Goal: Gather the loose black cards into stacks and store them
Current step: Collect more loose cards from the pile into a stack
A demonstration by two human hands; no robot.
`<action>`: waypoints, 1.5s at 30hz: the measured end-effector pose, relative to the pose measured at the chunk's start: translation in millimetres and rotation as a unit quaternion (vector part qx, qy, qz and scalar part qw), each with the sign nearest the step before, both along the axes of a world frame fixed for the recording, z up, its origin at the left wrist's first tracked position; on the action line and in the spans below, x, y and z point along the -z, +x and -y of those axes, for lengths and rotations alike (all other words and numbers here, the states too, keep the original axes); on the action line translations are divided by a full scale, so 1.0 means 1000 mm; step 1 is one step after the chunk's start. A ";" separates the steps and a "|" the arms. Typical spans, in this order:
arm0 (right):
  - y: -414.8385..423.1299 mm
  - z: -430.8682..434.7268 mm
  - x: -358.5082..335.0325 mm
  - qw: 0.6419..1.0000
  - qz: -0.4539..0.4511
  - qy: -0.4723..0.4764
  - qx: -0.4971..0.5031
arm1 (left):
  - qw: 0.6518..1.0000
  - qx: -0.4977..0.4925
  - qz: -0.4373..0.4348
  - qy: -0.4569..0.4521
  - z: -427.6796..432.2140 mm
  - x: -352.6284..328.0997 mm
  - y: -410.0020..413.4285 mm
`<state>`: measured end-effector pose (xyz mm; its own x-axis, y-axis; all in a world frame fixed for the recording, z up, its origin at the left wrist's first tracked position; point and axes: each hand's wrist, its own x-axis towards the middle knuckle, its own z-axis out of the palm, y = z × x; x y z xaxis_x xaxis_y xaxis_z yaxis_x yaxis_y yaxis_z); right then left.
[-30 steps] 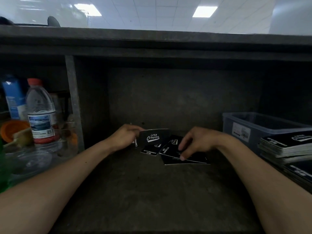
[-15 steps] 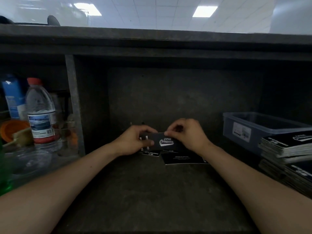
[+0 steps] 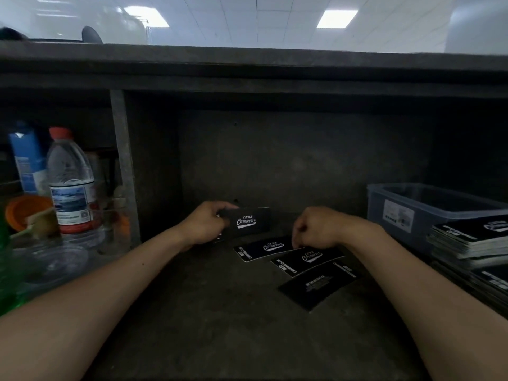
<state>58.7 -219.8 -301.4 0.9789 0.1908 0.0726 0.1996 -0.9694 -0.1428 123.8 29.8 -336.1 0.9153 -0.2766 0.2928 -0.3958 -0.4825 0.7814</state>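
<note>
The right hand (image 3: 319, 229) has left the bundle that both hands held half a second ago and dropped to the right, onto the loose cards lying on the desk (image 3: 220, 312). Its fingers are curled downward with the tips at the upper edge of the middle card (image 3: 305, 259); whether they pinch it or only touch it cannot be told. The left hand (image 3: 204, 225) stays raised, thumb and fingers pinching a small bundle of black cards (image 3: 247, 222) by its left end, white script logo facing the camera.

Three cards lie fanned and overlapping: the far card (image 3: 261, 247), the middle one, and the near card (image 3: 319, 284).

The desk surface is dark, matte and scuffed, set in a recess under a dark ledge (image 3: 247, 59). At right, finished card stacks (image 3: 467, 237) lie in front of a clear plastic bin (image 3: 428, 204). Left of an upright divider (image 3: 123, 166) stand a water bottle (image 3: 71, 182), a blue carton (image 3: 27, 160) and an orange cup (image 3: 24, 213). Above, a white tiled ceiling carries a lit panel (image 3: 336, 19).
</note>
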 end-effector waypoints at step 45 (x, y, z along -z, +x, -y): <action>0.004 0.009 0.016 0.977 -0.062 0.201 -0.024 | 0.994 0.105 -0.027 0.007 0.011 -0.008 -0.020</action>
<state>62.5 -229.2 -317.5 0.9756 0.2174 0.0318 0.2002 -0.8201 -0.5360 104.0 18.9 -328.5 0.8512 -0.4669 0.2399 -0.4466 -0.4042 0.7982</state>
